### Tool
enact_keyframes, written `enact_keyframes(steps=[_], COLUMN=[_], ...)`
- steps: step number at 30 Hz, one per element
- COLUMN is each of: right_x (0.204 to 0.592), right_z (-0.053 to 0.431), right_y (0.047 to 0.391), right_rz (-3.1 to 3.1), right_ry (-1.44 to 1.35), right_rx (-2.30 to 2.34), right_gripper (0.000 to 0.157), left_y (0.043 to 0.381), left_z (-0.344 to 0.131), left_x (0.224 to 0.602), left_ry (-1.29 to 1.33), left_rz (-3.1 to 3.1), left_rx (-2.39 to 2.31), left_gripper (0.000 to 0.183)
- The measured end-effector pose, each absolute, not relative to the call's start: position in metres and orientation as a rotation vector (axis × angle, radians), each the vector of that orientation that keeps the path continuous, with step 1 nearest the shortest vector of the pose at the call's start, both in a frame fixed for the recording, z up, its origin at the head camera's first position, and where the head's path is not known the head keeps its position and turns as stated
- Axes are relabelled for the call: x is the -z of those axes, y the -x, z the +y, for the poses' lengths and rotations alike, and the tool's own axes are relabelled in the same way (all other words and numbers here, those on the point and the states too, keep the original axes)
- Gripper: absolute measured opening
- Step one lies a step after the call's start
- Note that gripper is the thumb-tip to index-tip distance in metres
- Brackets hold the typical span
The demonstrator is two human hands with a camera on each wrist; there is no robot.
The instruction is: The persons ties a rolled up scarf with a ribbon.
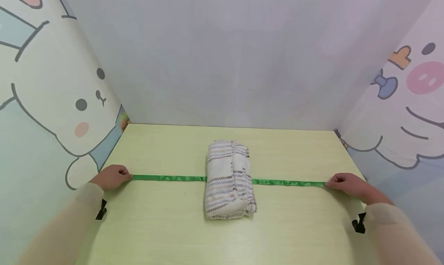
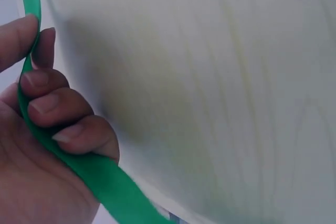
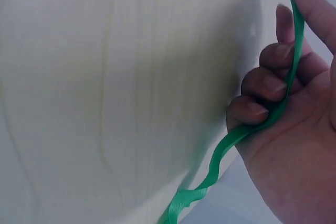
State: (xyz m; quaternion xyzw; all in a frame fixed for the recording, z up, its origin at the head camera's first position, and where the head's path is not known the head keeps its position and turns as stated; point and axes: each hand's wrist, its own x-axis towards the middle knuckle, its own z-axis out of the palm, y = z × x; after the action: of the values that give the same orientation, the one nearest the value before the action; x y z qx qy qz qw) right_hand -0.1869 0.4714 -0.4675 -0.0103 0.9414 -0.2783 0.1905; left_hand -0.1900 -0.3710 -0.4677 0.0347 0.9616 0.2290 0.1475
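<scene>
A green ribbon stretches nearly straight across the table, passing beneath a folded striped cloth. The cloth is a thick oblong bundle, white with brown, blue and grey stripes. My left hand pinches the ribbon on the left, between thumb and forefinger. On the right, my right hand pinches it in the same way. In the left wrist view the ribbon's tail runs through the curled fingers and hangs past the palm. The right wrist view shows the other tail leaving the curled fingers with a twist.
The pale wooden table meets a plain grey-white back wall. Side panels with a cartoon rabbit and a cartoon pig stand close by each hand. Black straps show at both sleeves.
</scene>
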Motion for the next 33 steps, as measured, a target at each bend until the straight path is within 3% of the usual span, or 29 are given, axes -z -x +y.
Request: enact_keyframes(steps=[13,21,28,33], right_x=[0.459,0.463,0.46,0.449], right_z=[0.475,0.474,0.478,0.459], right_y=[0.199,0.205,0.209,0.202], right_rz=[2.671,2.723,2.771,2.846], right_ry=[0.05,-0.061,-0.165,-0.153], right_rx=[0.641,0.563,0.496,0.466], right_gripper=[0.028,0.027,0.049,0.057], left_y=[0.189,0.19,0.193,0.191], left_z=[-0.384,-0.392,-0.398,-0.387], left_x=[0.468,0.465,0.46,0.45], left_ry=[-0.09,0.047,0.08,0.031], left_rz=[2.777,2.803,2.832,2.897], left_rx=[-0.612,-0.508,-0.498,-0.462], left_gripper=[0.03,0.026,0.049,0.053])
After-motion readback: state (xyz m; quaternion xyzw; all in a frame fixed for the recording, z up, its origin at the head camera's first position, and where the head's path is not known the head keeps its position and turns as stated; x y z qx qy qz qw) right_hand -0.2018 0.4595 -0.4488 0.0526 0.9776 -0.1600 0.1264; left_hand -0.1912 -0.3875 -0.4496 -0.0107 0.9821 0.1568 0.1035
